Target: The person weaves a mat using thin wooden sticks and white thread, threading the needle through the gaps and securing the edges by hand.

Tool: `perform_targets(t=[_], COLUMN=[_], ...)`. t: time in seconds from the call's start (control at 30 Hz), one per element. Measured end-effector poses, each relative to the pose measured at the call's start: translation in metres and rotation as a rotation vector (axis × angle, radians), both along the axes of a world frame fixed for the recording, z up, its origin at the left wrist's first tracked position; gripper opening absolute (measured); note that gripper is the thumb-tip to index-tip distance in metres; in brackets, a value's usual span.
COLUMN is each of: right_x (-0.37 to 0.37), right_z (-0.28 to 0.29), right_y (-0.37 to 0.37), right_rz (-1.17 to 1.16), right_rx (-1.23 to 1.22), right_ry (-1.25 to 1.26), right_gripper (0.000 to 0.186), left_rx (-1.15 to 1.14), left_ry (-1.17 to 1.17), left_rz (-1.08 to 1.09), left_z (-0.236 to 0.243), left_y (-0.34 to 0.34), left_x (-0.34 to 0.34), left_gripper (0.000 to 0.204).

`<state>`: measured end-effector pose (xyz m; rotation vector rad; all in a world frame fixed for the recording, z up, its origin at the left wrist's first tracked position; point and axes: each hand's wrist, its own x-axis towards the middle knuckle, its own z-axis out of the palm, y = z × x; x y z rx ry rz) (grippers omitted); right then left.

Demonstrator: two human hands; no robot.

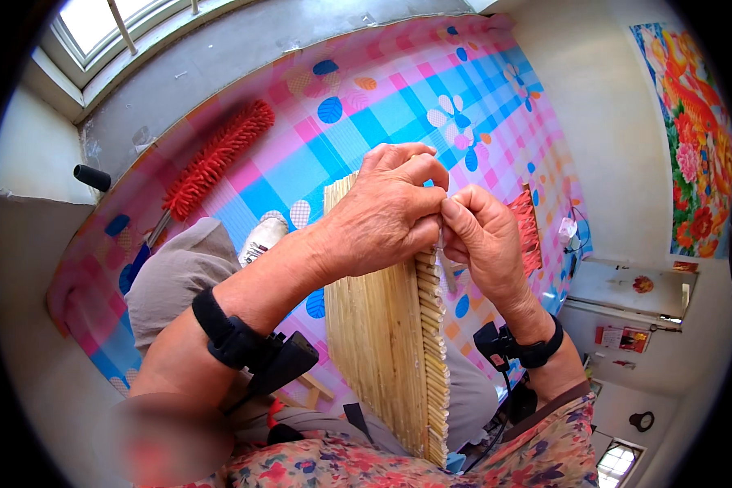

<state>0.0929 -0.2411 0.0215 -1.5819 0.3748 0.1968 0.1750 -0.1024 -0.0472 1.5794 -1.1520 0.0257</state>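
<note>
A flat panel of pale yellow plant stalks (374,350) stands tilted on edge between my knees, its row of cut stalk ends facing right. My left hand (390,203) is closed over the panel's upper far corner, fingers curled at the edge. Right beside it, my right hand (488,236) is closed in a pinch, thumb against the bent forefinger. The fingertips of both hands meet just above the row of cut ends. A thin, pale bit shows below the pinch, too small to name. The panel's far side is hidden.
A red fluffy duster (220,159) lies at the left on the plaid, leaf-patterned floor covering (398,89). A red fringed thing (526,228) and a small white object (568,230) with a cord lie at the right. Black straps with devices (281,358) circle both my forearms.
</note>
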Motion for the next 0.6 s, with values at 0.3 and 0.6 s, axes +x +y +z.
perform_targets(t=[0.3, 0.6], right_x=[-0.004, -0.003], right_z=[-0.001, 0.0], right_y=[-0.003, -0.011], right_rz=[0.075, 0.139], right_rx=[-0.283, -0.295], right_ry=[-0.099, -0.111], right_gripper=[0.016, 0.017], left_rx=[-0.022, -0.023], left_ry=[-0.025, -0.014], left_rz=[0.011, 0.012], left_z=[-0.001, -0.002], left_y=[-0.002, -0.003], left_x=[-0.001, -0.001], left_gripper=[0.013, 0.011])
